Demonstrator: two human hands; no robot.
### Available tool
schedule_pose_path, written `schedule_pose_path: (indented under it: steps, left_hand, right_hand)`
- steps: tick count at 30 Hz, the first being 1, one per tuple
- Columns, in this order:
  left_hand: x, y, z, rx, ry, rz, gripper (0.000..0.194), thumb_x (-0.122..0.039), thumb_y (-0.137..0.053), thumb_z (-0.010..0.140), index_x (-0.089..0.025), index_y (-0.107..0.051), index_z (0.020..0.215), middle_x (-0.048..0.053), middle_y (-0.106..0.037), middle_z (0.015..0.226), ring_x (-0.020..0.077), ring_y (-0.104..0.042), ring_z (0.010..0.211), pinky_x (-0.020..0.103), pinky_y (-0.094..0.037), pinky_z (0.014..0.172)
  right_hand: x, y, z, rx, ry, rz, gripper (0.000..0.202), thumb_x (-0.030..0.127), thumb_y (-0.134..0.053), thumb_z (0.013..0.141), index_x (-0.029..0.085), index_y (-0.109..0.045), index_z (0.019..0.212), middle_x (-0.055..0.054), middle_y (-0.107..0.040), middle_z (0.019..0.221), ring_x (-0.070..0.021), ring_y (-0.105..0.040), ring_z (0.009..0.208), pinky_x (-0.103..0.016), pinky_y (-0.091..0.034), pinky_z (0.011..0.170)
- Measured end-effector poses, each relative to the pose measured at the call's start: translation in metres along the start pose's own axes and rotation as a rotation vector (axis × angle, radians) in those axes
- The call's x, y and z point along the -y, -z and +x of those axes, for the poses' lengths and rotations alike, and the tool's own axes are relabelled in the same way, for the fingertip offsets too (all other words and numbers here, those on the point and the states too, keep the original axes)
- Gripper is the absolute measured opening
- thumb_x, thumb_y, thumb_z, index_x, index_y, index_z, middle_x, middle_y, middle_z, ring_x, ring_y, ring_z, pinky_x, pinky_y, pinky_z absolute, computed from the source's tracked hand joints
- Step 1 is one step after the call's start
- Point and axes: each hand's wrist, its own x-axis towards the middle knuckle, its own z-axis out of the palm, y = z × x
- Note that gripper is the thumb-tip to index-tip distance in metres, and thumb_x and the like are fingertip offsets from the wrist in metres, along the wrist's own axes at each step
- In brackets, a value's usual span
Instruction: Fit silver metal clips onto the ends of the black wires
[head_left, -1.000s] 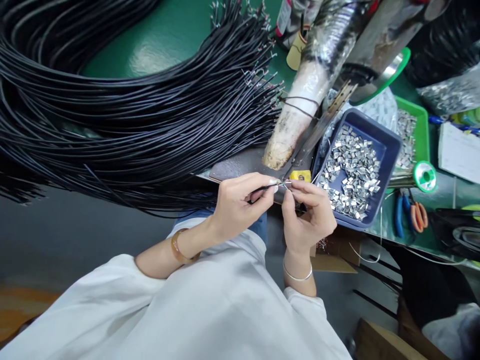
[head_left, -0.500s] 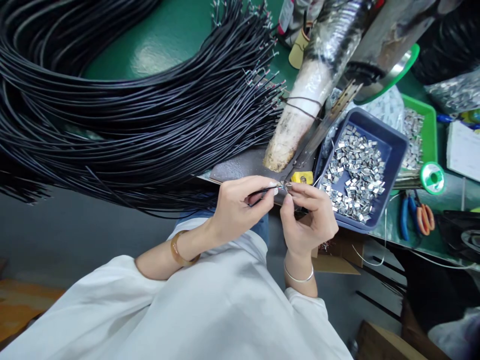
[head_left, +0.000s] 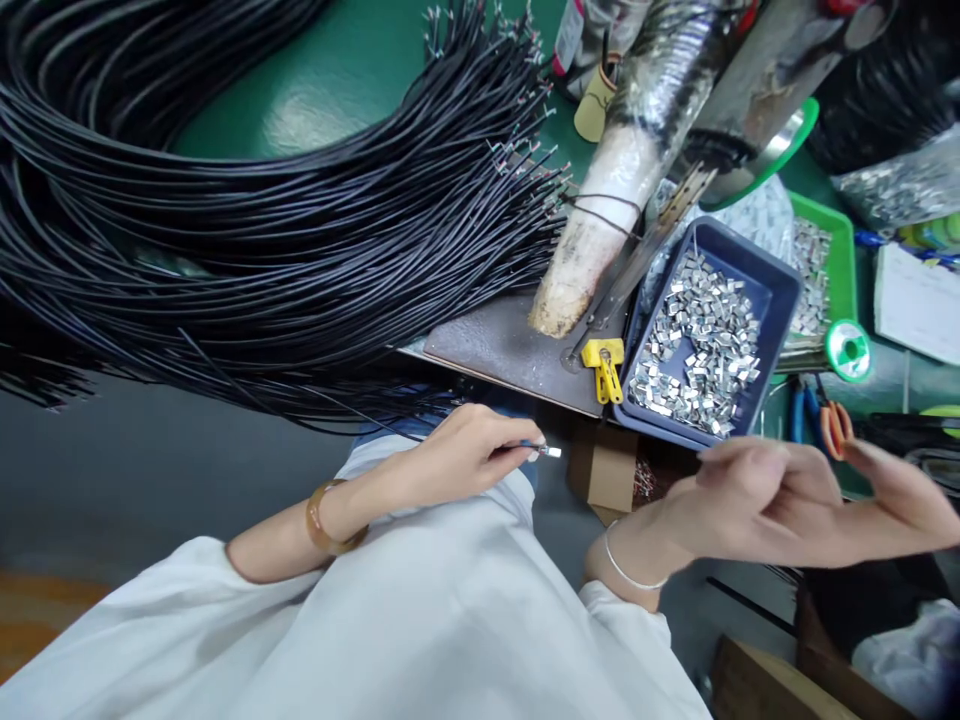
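Observation:
In the head view my left hand (head_left: 472,450) is closed in a pinch on a thin black cable. At the cable's end a small silvery metal connector (head_left: 553,452) sticks out past my fingertips, pointing right. My right hand (head_left: 787,510) is well apart from it, out to the right in front of the blue tray (head_left: 776,330). Its fingers are partly bent and spread, a little blurred, and nothing shows in them. Many small metal connector shells (head_left: 705,340) lie in the tray.
A thick bundle of black cables (head_left: 300,230) covers the left of the green table. A wrapped tube (head_left: 592,230) slants over a dark plate (head_left: 517,350) bearing a yellow clip (head_left: 604,365). A green tray (head_left: 840,250), solder spool (head_left: 849,350) and pliers (head_left: 832,425) are at the right.
My right hand has let go of the cable end and swung far right, past the blue tray's front. My left hand has drawn down toward my body with the cable.

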Motion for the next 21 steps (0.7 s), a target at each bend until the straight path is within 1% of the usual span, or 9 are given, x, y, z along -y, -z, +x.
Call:
schedule_pose_path:
  steps: [1,4,6,8,10,12,14,17,21]
  left_hand:
    - [0.002,-0.001,-0.004,0.034,0.017,0.02,0.02,-0.012,-0.056,0.091,-0.018,-0.074,0.096,-0.002,-0.068,0.066,0.0089,-0.056,0.056,0.019,-0.038,0.057]
    - [0.006,-0.003,-0.015,0.063,0.05,0.056,0.02,-0.014,-0.058,0.091,-0.02,-0.076,0.096,0.002,-0.077,0.077,0.0121,-0.068,0.064,0.02,-0.046,0.063]
    - [0.008,-0.002,-0.018,-0.005,0.057,0.035,0.016,-0.016,-0.062,0.09,-0.019,-0.077,0.096,0.003,-0.079,0.082,0.0134,-0.071,0.066,0.021,-0.051,0.066]
    - [0.009,0.003,-0.016,-0.16,0.03,-0.014,0.013,-0.019,-0.066,0.088,-0.016,-0.076,0.096,0.005,-0.08,0.086,0.0139,-0.073,0.068,0.022,-0.055,0.067]
    - [0.01,0.014,-0.009,-0.381,-0.043,-0.005,0.011,-0.021,-0.067,0.088,-0.015,-0.076,0.093,0.006,-0.079,0.087,0.014,-0.072,0.07,0.024,-0.057,0.068]
    - [0.012,0.031,0.005,-0.644,-0.126,0.168,0.009,-0.02,-0.066,0.089,-0.016,-0.074,0.088,0.006,-0.077,0.088,0.017,-0.071,0.08,0.029,-0.057,0.078]
    - [0.016,0.048,0.022,-0.78,-0.095,0.408,0.009,-0.02,-0.066,0.088,-0.018,-0.073,0.092,0.007,-0.075,0.101,0.0242,-0.068,0.101,0.041,-0.053,0.095]
    - [0.023,0.065,0.042,-0.72,-0.007,0.64,0.014,-0.018,-0.067,0.086,-0.016,-0.071,0.099,0.011,-0.069,0.109,0.031,-0.062,0.11,0.047,-0.049,0.095]
    - [0.029,0.066,0.044,-0.594,-0.024,0.742,0.016,-0.014,-0.055,0.09,-0.014,-0.07,0.096,0.013,-0.067,0.102,0.0268,-0.065,0.091,0.04,-0.05,0.081]
  right_hand:
    - [0.0,0.002,0.004,-0.114,0.001,-0.023,0.018,0.033,-0.058,0.093,0.031,-0.055,0.111,0.001,-0.059,0.089,-0.012,-0.057,0.048,-0.034,-0.045,0.042]
    - [-0.012,0.004,0.016,0.129,-0.132,-0.145,0.013,0.033,-0.066,0.088,0.021,-0.062,0.092,0.001,-0.065,0.074,-0.0178,-0.07,0.062,-0.034,-0.057,0.06]
    - [-0.029,0.006,0.024,0.201,-0.13,-0.283,0.018,0.036,-0.071,0.083,0.02,-0.063,0.085,0.0,-0.065,0.072,-0.0184,-0.068,0.064,-0.035,-0.056,0.066]
    - [-0.048,0.007,0.032,0.23,-0.074,-0.387,0.015,0.034,-0.071,0.081,0.022,-0.063,0.078,-0.001,-0.064,0.07,-0.0184,-0.063,0.063,-0.035,-0.053,0.066]
    - [-0.063,0.007,0.04,0.3,-0.058,-0.446,0.013,0.032,-0.07,0.081,0.025,-0.063,0.074,-0.002,-0.066,0.072,-0.0189,-0.061,0.064,-0.035,-0.051,0.066]
    - [-0.07,0.004,0.046,0.366,-0.044,-0.479,0.012,0.03,-0.069,0.081,0.025,-0.062,0.071,-0.002,-0.067,0.073,-0.0178,-0.058,0.061,-0.035,-0.048,0.067]
    - [-0.072,0.0,0.051,0.433,-0.053,-0.493,0.012,0.029,-0.067,0.08,0.024,-0.062,0.07,-0.002,-0.066,0.073,-0.0165,-0.056,0.06,-0.035,-0.046,0.068]
    - [-0.069,-0.003,0.055,0.499,-0.082,-0.517,0.014,0.032,-0.065,0.079,0.023,-0.061,0.069,-0.001,-0.066,0.072,-0.0162,-0.056,0.062,-0.035,-0.045,0.071]
    - [-0.065,-0.002,0.057,0.575,-0.07,-0.545,0.016,0.034,-0.062,0.078,0.022,-0.059,0.068,-0.001,-0.065,0.072,-0.0172,-0.057,0.065,-0.035,-0.043,0.073]
